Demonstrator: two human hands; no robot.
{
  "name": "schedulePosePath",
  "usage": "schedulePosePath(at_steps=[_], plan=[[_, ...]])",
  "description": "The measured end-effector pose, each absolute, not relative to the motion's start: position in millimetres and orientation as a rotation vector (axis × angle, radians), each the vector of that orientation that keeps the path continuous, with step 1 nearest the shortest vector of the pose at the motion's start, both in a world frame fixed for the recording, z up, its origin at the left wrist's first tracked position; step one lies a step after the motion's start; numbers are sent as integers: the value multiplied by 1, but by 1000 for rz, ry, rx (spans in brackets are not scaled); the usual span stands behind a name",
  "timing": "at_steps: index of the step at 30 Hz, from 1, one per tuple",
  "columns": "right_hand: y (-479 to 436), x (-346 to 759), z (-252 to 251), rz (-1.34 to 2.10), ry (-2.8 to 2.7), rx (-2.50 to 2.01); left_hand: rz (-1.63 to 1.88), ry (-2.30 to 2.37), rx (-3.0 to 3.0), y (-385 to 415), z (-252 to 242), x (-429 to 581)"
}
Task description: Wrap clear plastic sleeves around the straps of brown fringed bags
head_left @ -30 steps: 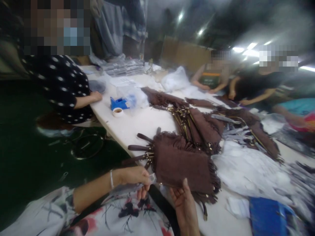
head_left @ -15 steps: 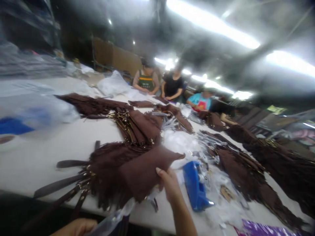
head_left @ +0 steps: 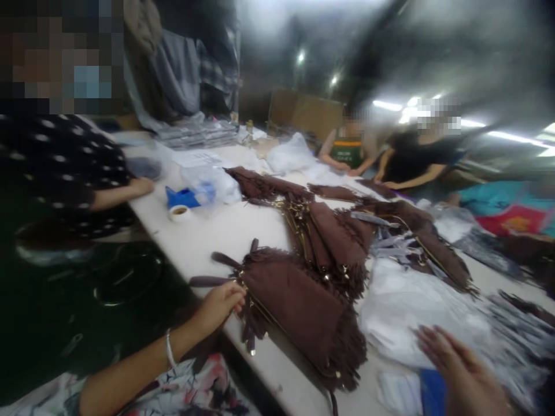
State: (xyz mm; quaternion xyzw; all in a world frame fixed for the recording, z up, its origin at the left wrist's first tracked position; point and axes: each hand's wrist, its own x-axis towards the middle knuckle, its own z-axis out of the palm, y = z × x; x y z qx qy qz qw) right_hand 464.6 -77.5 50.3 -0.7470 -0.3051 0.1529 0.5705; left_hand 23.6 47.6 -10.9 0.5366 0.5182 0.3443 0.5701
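A brown fringed pouch [head_left: 299, 300] with a gold zipper lies on the near edge of the table, on top of similar pouches. My left hand [head_left: 228, 300] pinches it at the zipper corner, where dark wrist straps [head_left: 212, 281] stick out to the left. What exactly is between those fingertips is partly hidden. On the right, my right hand [head_left: 463, 370] is apart from the pouch, its fingers stretched out and blurred. It hovers over a blue object [head_left: 433, 393] and beside a heap of white plastic bags [head_left: 407, 306].
More brown pouches [head_left: 333, 237] lie just beyond. A roll of tape [head_left: 178, 213] and a blue piece [head_left: 184, 197] sit near the left table edge. A co-worker in a dotted top [head_left: 65, 167] rests a hand there; others work across the white table [head_left: 195, 242].
The view has swung left. My right hand has let go of the pouch, which now lies on the pile. My left hand has moved up to its zipper corner, without the clear plastic.
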Motion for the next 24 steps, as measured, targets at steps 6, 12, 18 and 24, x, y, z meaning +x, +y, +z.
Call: schedulePosePath(at_steps=[6, 12, 18, 24], plan=[[-35, 289, -7, 519, -1589, -1765, 869, 1274, 2042, 71, -16, 8], [-19, 239, -17, 76, -2133, -1768, 626, 1239, 2467, 92, -19, 12], [-20, 253, -5, 138, -2137, -1776, 534, 1262, 2623, 107, 17, 11], [-46, 246, -15, -24, -2122, -1749, 411, 1168, 2589, 83, 21, -9]])
